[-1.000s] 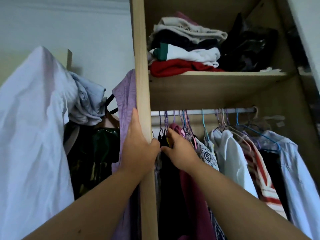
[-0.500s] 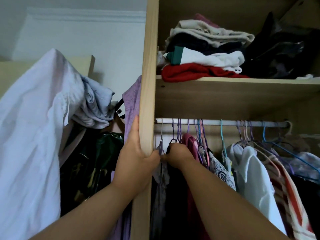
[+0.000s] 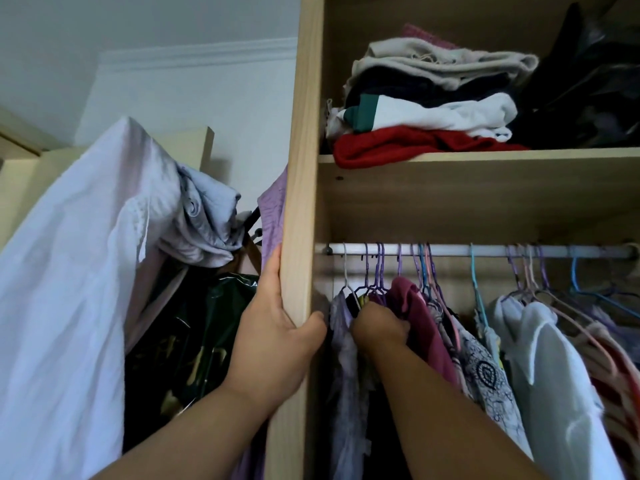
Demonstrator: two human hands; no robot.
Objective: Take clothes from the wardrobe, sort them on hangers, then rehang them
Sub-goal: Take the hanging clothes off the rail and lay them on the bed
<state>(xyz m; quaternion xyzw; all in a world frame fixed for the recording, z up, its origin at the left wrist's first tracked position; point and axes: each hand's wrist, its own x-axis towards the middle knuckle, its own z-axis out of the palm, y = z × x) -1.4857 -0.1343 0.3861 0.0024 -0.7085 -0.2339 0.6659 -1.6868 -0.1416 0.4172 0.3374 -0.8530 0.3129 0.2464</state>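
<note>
At the left end of the rail [image 3: 485,250], the right hand [image 3: 379,327] is closed around the tops of the first few hung clothes [image 3: 412,317], bunching them just under their hangers [image 3: 377,271]. The left hand [image 3: 277,327] is wrapped on the wardrobe's side panel [image 3: 299,168], thumb inside, fingers outside. Every hook I can see sits on the rail, so by my reading the task is barely begun: nothing lifted out, sorting and rehanging all ahead. Folded clothes fill the shelf [image 3: 485,155] above; a white sheet [image 3: 62,306] drapes outside the panel.
</note>
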